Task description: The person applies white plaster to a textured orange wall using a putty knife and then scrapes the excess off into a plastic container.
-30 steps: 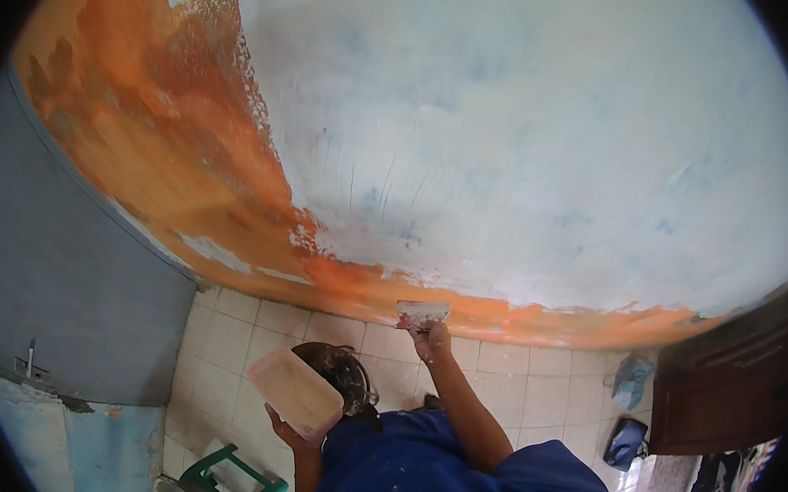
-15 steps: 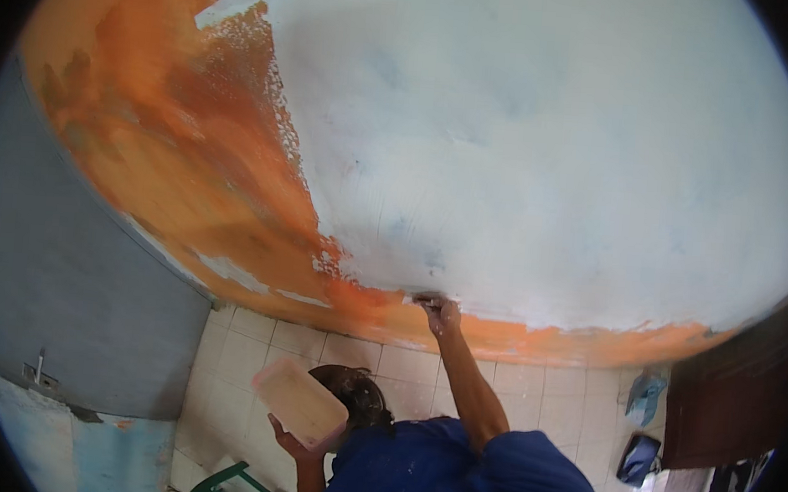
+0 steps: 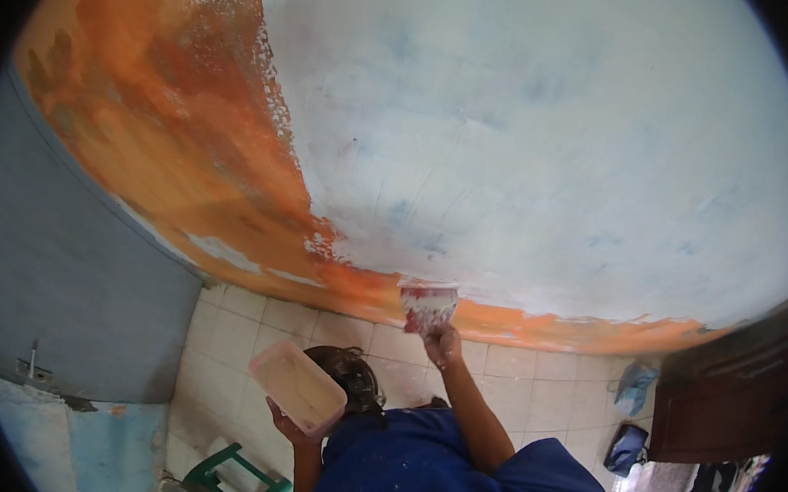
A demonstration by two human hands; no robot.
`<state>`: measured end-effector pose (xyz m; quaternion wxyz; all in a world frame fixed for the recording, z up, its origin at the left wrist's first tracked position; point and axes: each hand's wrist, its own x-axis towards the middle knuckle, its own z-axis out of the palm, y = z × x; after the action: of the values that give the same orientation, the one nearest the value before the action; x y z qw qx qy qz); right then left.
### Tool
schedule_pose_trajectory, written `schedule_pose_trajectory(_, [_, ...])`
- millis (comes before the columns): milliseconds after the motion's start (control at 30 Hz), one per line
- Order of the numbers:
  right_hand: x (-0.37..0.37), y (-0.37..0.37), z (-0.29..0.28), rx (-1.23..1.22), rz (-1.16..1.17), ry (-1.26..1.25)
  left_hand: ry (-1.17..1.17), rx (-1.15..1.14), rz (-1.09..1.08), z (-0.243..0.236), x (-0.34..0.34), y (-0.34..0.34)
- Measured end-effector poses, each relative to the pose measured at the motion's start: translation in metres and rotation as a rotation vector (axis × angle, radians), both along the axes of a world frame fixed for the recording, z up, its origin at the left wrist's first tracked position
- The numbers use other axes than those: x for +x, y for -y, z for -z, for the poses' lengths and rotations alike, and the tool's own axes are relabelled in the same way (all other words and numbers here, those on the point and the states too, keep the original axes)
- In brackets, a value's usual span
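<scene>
My right hand (image 3: pixel 443 345) is closed on a wide putty knife (image 3: pixel 429 305), its blade smeared with white and reddish paste. The blade's edge is at the lower border of the white coat on the wall (image 3: pixel 528 164); whether it touches cannot be told. Bare orange wall (image 3: pixel 225 179) shows to the left and in a strip along the bottom. At lower left, my left hand (image 3: pixel 292 424) supports a pale pink rectangular tub (image 3: pixel 297 387) from beneath and the side, its fingers partly hidden. A whitish layer coats the tub's inside.
Behind the tub, a dark round pail (image 3: pixel 353 376) stands on the tiled floor (image 3: pixel 261 314). A green plastic stool (image 3: pixel 240 480) is at lower left. A grey door (image 3: pixel 92 252) borders the wall on the left. On the right are a dark wooden cabinet (image 3: pixel 721 397), a blue bag (image 3: pixel 635 386) and a dark blue pouch (image 3: pixel 627 448).
My right hand has turned and dropped a little away from the wall, so the putty knife's broad face now shows. The tub stays in my left hand. The view has shifted slightly.
</scene>
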<state>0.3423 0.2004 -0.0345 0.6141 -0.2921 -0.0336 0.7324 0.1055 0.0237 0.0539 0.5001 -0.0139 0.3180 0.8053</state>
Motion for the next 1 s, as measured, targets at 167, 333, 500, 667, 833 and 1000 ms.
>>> schedule_pose_trajectory(167, [0.001, 0.016, 0.035, 0.064, -0.010, -0.060, -0.157, 0.014, 0.100, 0.017, 0.002, -0.004])
schedule_pose_trajectory(333, [0.010, -0.029, 0.087, 0.242, -0.006, -0.183, 0.026, 0.040, 0.150, 0.031, -0.002, -0.010])
schedule_pose_trajectory(500, [0.007, -0.092, 0.047, 0.225, -0.022, 0.099, -0.267, 0.051, 0.074, 0.009, -0.002, -0.010])
schedule_pose_trajectory(667, [-0.016, -0.019, 0.031, -0.019, 0.013, 0.078, -0.186, 0.083, 0.040, 0.001, -0.005, -0.006])
schedule_pose_trajectory(833, [-0.027, -0.021, 0.055, -0.151, -0.046, 0.155, -0.195, 0.020, -0.018, 0.005, -0.005, -0.003])
schedule_pose_trajectory(1000, [-0.019, -0.084, 0.115, -0.126, -0.068, 0.261, -0.034, 0.080, 0.066, 0.026, -0.009, -0.005])
